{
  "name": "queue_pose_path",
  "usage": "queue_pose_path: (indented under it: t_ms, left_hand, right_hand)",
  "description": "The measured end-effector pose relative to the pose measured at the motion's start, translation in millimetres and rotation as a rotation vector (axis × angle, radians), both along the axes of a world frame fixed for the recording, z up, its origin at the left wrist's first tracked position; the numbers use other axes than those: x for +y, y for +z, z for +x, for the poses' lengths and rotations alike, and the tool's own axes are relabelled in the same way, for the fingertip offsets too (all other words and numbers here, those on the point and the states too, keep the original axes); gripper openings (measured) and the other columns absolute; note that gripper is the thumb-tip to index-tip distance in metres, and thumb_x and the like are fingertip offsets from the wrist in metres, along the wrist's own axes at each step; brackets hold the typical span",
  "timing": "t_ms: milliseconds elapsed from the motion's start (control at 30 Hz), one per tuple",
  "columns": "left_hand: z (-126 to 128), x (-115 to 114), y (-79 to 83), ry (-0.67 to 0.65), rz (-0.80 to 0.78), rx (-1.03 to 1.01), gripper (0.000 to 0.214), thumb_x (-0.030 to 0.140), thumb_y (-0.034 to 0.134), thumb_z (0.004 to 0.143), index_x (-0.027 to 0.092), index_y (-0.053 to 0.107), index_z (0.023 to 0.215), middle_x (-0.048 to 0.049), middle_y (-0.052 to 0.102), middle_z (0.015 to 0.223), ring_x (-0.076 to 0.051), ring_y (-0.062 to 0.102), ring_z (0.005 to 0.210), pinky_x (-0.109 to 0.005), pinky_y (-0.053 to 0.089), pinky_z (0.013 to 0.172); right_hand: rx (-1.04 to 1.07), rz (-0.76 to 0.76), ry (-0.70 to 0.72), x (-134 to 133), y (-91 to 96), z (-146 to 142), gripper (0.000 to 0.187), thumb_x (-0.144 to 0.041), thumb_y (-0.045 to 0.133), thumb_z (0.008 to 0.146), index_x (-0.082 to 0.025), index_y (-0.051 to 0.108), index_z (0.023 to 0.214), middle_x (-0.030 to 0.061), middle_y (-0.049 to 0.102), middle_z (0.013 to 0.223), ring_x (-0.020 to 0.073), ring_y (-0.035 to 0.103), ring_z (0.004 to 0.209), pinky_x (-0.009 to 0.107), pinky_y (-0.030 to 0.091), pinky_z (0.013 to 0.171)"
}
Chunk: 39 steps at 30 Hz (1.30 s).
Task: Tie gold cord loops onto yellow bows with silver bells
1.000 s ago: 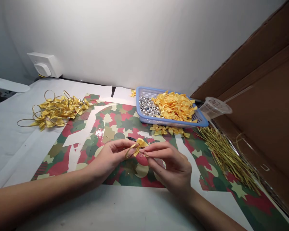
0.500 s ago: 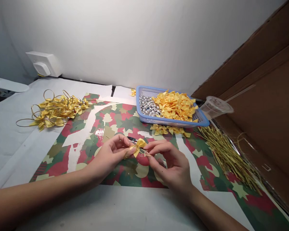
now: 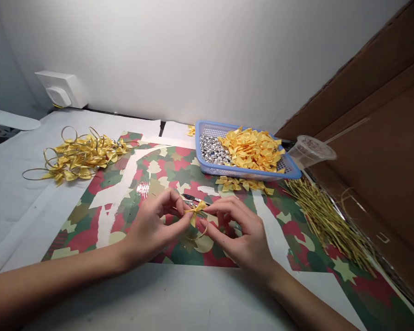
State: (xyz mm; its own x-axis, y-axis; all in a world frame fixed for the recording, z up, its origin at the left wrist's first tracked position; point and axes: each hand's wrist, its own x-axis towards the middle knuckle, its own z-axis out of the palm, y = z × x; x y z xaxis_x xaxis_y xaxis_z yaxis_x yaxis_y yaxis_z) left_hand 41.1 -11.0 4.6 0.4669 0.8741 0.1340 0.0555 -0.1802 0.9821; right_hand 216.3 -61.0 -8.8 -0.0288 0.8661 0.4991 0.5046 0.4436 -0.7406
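A small yellow ribbon bow (image 3: 200, 206) is held up over the patterned paper, between my two hands. Below it hangs a thin gold wire loop (image 3: 197, 239), joined at the bow. My left hand (image 3: 155, 230) is closed, its thumb and index finger pinching the bow's left side. On the other side, my right hand (image 3: 243, 232) has its index finger against the bow and its thumb at the loop. Fingertips partly cover where bow and loop meet. Just behind the bow lies a slim metal tool (image 3: 190, 197) with a dark end, mostly hidden.
A blue basket (image 3: 248, 172) holds silver beads and yellow bows (image 3: 253, 149); more bows lie before it. Gold loops with bows (image 3: 77, 158) are heaped at left. At right are a bundle of gold-green stems (image 3: 327, 225), a clear plastic cup (image 3: 307, 154) and cardboard (image 3: 382, 138).
The bow has turned, and the gold loop now hangs open below it. Both hands have shifted their pinch slightly; the left hand's fingers are more curled.
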Motion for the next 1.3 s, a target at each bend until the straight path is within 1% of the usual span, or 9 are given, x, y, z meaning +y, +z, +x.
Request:
queue_pose_path:
  t_ms: [67, 167, 367, 600, 767, 933, 1033, 1167, 1300]
  left_hand:
    - [-0.1, -0.3, -0.2, -0.010, 0.008, 0.006, 0.017, 0.016, 0.060, 0.080, 0.018, 0.046, 0.069, 0.0018, 0.058, 0.070, -0.008, 0.056, 0.063, -0.019, 0.051, 0.058]
    - [-0.3, -0.5, -0.3, -0.016, 0.007, 0.013, 0.014, 0.016, 0.060, 0.079, 0.018, 0.049, 0.071, 0.0013, 0.059, 0.071, -0.009, 0.059, 0.065, -0.019, 0.052, 0.059]
    - [0.1, -0.8, -0.1, -0.022, 0.028, 0.035, 0.014, 0.016, 0.060, 0.080, 0.018, 0.050, 0.070, 0.0006, 0.060, 0.071, -0.009, 0.059, 0.064, -0.019, 0.053, 0.058]
    - [-0.9, -1.9, -2.4, -0.035, 0.082, 0.073, 0.013, 0.016, 0.061, 0.079, 0.018, 0.052, 0.070, -0.0001, 0.062, 0.071, -0.010, 0.060, 0.066, -0.019, 0.051, 0.057]
    - [-1.6, -2.3, -2.2, -0.031, 0.114, 0.091, 0.009, 0.013, 0.060, 0.077, 0.017, 0.055, 0.071, 0.0001, 0.062, 0.070, -0.010, 0.059, 0.065, -0.019, 0.050, 0.056]
    - [-1.0, -1.9, -0.9, -0.058, 0.053, 0.095, 0.006, 0.018, 0.060, 0.079, 0.017, 0.058, 0.074, 0.0000, 0.062, 0.071, -0.011, 0.060, 0.066, -0.021, 0.053, 0.059]
    - [-0.1, -0.5, 1.3, -0.098, -0.011, 0.124, 0.008, 0.024, 0.060, 0.081, 0.016, 0.061, 0.079, -0.0023, 0.065, 0.076, -0.013, 0.062, 0.068, -0.024, 0.054, 0.061]
    - [0.6, 2.3, 4.6, -0.157, -0.063, 0.216, 0.016, 0.030, 0.060, 0.081, 0.015, 0.065, 0.083, -0.0045, 0.068, 0.077, -0.014, 0.061, 0.063, -0.024, 0.052, 0.055]
    - [1.6, 4.8, 6.1, -0.145, -0.150, 0.253, 0.020, 0.034, 0.063, 0.079, 0.015, 0.067, 0.082, -0.0056, 0.070, 0.078, -0.016, 0.063, 0.065, -0.025, 0.051, 0.057]
  right_hand:
    - [0.003, 0.028, -0.001, 1.0, 0.0, -1.0, 0.014, -0.009, 0.064, 0.078, -0.020, 0.064, 0.087, -0.0003, 0.058, 0.077, 0.0073, 0.046, 0.052, 0.018, 0.039, 0.038]
    - [0.016, 0.013, -0.001, 2.0, -0.3, -0.6, 0.013, -0.009, 0.064, 0.079, -0.020, 0.067, 0.086, -0.0002, 0.060, 0.077, 0.0068, 0.046, 0.051, 0.019, 0.041, 0.040]
    - [0.079, -0.133, 0.044, 3.0, 2.0, 2.9, 0.005, -0.016, 0.064, 0.081, -0.020, 0.067, 0.080, 0.0001, 0.061, 0.074, 0.0078, 0.047, 0.052, 0.020, 0.039, 0.042]
    - [0.149, -0.247, 0.032, 4.1, 2.8, 2.2, 0.005, -0.022, 0.065, 0.080, -0.020, 0.067, 0.076, 0.0006, 0.059, 0.073, 0.0097, 0.046, 0.055, 0.022, 0.039, 0.044]
    - [0.283, -0.334, 0.055, 4.9, 2.3, 1.8, 0.008, -0.028, 0.067, 0.078, -0.021, 0.068, 0.075, 0.0051, 0.059, 0.092, 0.0127, 0.058, 0.068, 0.024, 0.051, 0.051]
    - [0.357, -0.383, 0.095, 4.9, 2.9, 2.1, 0.008, -0.027, 0.068, 0.078, -0.021, 0.067, 0.073, 0.0047, 0.063, 0.081, 0.0167, 0.060, 0.077, 0.027, 0.054, 0.059]
    - [0.352, -0.367, 0.095, 4.3, 2.1, 1.8, 0.007, -0.026, 0.068, 0.078, -0.021, 0.067, 0.073, 0.0049, 0.064, 0.079, 0.0168, 0.060, 0.077, 0.027, 0.055, 0.059]
    - [0.341, -0.364, 0.098, 3.3, 1.0, 1.8, 0.007, -0.026, 0.068, 0.078, -0.020, 0.067, 0.074, 0.0051, 0.064, 0.079, 0.0166, 0.061, 0.074, 0.027, 0.055, 0.058]
    - [0.332, -0.361, 0.106, 2.8, 1.5, 2.2, 0.005, -0.023, 0.067, 0.078, -0.020, 0.067, 0.075, 0.0052, 0.065, 0.081, 0.0159, 0.061, 0.073, 0.026, 0.055, 0.057]
